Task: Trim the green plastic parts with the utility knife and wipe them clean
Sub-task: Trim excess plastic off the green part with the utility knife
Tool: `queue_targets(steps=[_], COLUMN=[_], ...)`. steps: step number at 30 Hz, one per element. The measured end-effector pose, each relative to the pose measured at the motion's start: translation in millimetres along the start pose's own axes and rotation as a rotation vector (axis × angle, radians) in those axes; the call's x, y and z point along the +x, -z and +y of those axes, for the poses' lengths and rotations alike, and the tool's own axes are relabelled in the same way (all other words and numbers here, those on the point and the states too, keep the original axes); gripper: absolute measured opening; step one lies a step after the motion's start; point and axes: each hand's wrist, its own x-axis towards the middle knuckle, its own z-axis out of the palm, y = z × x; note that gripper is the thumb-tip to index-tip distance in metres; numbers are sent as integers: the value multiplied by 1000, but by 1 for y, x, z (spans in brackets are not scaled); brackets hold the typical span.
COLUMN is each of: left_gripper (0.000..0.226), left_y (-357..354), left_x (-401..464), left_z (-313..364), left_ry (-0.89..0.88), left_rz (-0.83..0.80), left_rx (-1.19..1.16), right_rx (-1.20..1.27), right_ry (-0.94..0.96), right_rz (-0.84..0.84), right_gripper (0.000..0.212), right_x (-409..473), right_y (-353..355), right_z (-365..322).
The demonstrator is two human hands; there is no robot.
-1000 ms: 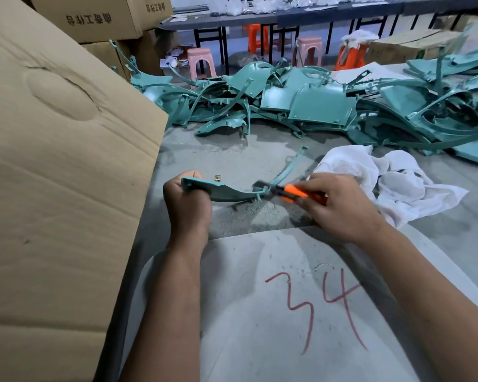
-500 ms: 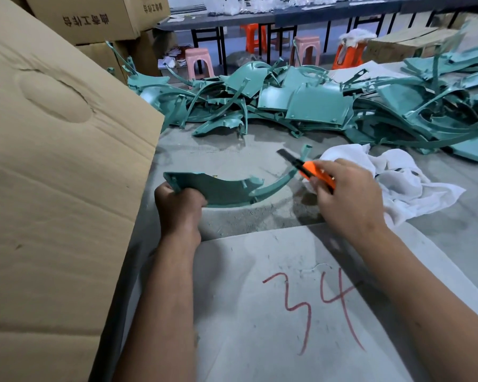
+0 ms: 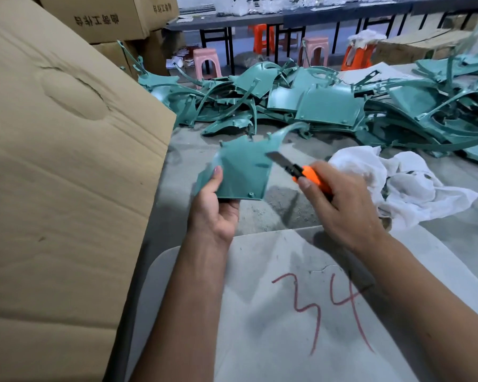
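- Green plastic part [image 3: 243, 169]: held up off the table [image 3: 282, 208], flat face tilted toward the camera, curved strip rising from its far corner.
- Left hand [image 3: 214, 208]: clamped on the part's near-left corner, thumb pressed on the face, other fingers hidden behind.
- Right hand [image 3: 340, 202]: curled tight round the orange handle of the utility knife [image 3: 301, 172], thumb on top of the handle; blade extended, tip at or just over the part's right edge, contact impossible to confirm.
- Best done, by judgement: blade kept shallow along the edge, stroke directed away from the left hand's thumb, only the flash shaved off.
- Also wise: firm grip low on the part, away from the blade's path, light pressure to avoid gouging.
- White cloth [image 3: 398, 186]: crumpled just beyond the right hand, ready for the wipe not yet done.
- Pile of green parts [image 3: 329, 106]: well beyond both hands, likely awaiting trimming.
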Motion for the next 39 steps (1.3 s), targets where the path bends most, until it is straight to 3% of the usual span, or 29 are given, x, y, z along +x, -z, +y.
queue_targets(steps=[6, 10, 14, 16, 18, 20, 23, 28, 33, 37, 39], left_gripper=[13, 13, 12, 12, 11, 15, 18, 13, 13, 23, 18], left_y=[-3, -3, -3, -5, -9, -10, -9, -3, -1, 7, 10], left_x=[-4, -9, -13, -14, -17, -19, -18, -13, -12, -8, -6], left_z=[1, 6, 9, 8, 5, 2, 2, 8, 14, 21, 23], left_ry=[26, 91, 107, 101, 118, 138, 146, 118, 105, 50, -10], left_rz=[-30, -44, -50, -41, -33, -40, -34, -58, -144, -117, -88], left_rx=[-161, -143, -114, -131, -147, -148, -112, -64, -44, -68, -69], right_rx=[-12, -55, -102, -63, -46, -75, -164, -67, -162, -136, -132], right_ry=[151, 84, -115, -7, 152, 192, 184, 59, -102, -250, -212], right_rz=[-159, -8, 177, 248, 171, 60, 66, 204, 316, 434, 440], right_gripper=[32, 34, 35, 35, 34, 35, 36, 35, 37, 36, 34], right_x=[-1, 1, 5, 3, 1, -1, -2, 1, 3, 7, 7], right_y=[-6, -6, 1, 4, 2, -5, -12, -2, 2, 8, 11], right_z=[-11, -6, 5, 4, -4, -12, -20, -6, 12, 27, 26])
